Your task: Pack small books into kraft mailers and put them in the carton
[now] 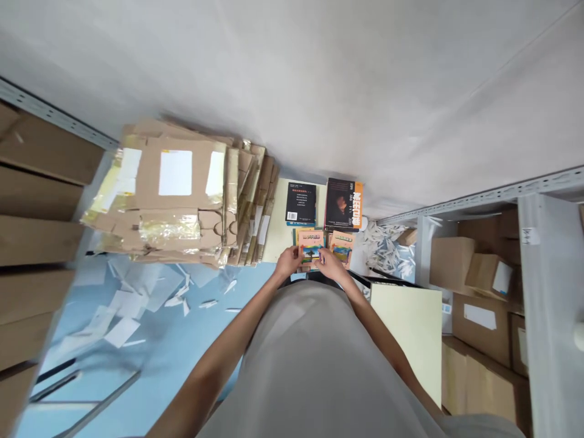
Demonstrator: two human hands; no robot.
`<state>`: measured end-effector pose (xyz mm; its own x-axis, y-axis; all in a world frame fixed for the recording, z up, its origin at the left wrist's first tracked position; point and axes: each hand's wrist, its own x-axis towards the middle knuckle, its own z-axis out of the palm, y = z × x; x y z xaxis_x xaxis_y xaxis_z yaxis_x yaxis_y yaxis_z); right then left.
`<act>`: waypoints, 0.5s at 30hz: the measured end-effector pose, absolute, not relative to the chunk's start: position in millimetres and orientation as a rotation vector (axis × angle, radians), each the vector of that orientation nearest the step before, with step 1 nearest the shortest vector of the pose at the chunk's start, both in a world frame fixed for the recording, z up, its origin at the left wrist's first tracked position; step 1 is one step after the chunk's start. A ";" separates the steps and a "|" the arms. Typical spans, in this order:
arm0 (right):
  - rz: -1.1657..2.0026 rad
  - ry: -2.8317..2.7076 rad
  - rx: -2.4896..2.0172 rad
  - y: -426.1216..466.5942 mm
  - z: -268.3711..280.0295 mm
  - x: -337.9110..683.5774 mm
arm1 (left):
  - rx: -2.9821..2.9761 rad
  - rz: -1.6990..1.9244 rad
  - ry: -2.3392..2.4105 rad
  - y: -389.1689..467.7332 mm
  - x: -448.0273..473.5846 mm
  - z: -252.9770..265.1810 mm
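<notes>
Between my two hands is a small pink-topped book with a tree picture on its cover. My left hand grips its left edge, and my right hand has its fingers on the right edge. A similar pink book lies just to the right, partly behind my right hand. Behind these, a black book with white print and a barcode tops a stack on the left. On the right, another stack carries a dark book with an orange strip along its side.
Flattened cardboard boxes are piled high to the left of the pale table. White paper scraps litter the blue floor. Shelves of cardboard boxes stand on the right, more boxes at far left.
</notes>
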<state>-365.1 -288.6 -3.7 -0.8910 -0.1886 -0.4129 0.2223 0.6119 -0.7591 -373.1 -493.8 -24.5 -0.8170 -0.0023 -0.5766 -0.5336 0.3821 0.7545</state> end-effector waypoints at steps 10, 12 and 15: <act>-1.678 2.215 0.525 -311.5 18.3 -327.1 | -0.395 1.855 1.780 -529.1 -390.5 -4.7; -1.789 2.206 0.672 -306.1 30.4 -313.5 | -0.310 1.891 1.661 -521.6 -393.2 6.3; -1.938 2.152 0.809 -295.5 54.0 -290.0 | -0.170 1.874 1.548 -498.1 -394.3 25.0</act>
